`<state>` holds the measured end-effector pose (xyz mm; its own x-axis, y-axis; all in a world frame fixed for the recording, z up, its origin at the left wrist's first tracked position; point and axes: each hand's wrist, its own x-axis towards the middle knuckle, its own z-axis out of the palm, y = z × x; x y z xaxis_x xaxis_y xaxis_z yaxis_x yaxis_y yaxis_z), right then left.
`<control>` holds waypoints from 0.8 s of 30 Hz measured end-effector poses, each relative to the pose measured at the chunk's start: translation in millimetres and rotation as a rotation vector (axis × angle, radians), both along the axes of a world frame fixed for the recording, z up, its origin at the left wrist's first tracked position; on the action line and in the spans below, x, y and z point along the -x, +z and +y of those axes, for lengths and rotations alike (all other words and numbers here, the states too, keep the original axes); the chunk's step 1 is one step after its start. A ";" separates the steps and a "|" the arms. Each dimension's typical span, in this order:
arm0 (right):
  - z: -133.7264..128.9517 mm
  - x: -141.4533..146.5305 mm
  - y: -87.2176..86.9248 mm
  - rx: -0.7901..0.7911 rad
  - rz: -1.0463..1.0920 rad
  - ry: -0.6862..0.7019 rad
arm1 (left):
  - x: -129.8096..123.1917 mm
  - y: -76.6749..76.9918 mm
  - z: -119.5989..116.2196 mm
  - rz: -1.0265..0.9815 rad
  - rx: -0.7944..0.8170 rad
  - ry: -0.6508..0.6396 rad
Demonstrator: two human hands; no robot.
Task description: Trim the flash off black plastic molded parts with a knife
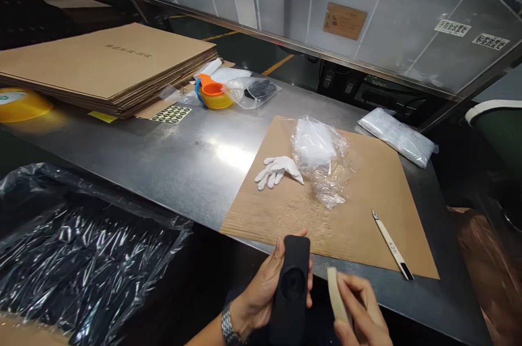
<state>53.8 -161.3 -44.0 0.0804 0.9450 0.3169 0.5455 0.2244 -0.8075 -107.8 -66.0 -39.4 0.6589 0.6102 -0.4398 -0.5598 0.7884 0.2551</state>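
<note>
At the bottom centre, my left hand (261, 286), with a metal watch at the wrist, is wrapped round a black oblong object (292, 280) with a round recess in its face. To its right, my right hand (362, 308) pinches a cream-coloured curved strip or ring (337, 297), apart from the black object. Beyond both hands lies a flat cardboard sheet (281, 215), bearing a white glove (279, 171), crumpled clear plastic (330, 188) with something white inside, and a cream cutter-like tool (391, 245) marked A26.
Flattened cardboard (85, 71) is stacked at the back left of the metal table (179, 161). Tape rolls (216, 97), a sticker sheet (171, 113) and a bagged black item (261, 88) lie nearby. A plastic-wrapped packet (397, 136) is at right; a plastic-lined bin (93, 259) stands lower left.
</note>
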 end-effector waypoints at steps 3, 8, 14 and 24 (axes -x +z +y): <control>25.8 2.6 18.6 -0.139 -0.248 0.145 | -10.7 0.2 -8.2 0.037 0.018 -0.121; 44.1 13.5 26.9 -0.195 -0.382 0.328 | -12.3 3.5 -12.0 -0.010 0.091 -0.140; 52.7 7.4 41.8 -0.147 -0.519 0.271 | -10.2 8.9 -9.9 0.056 -0.028 -0.114; 2.9 54.0 16.3 -0.213 -0.582 0.164 | -16.1 1.9 2.3 0.166 0.138 -0.052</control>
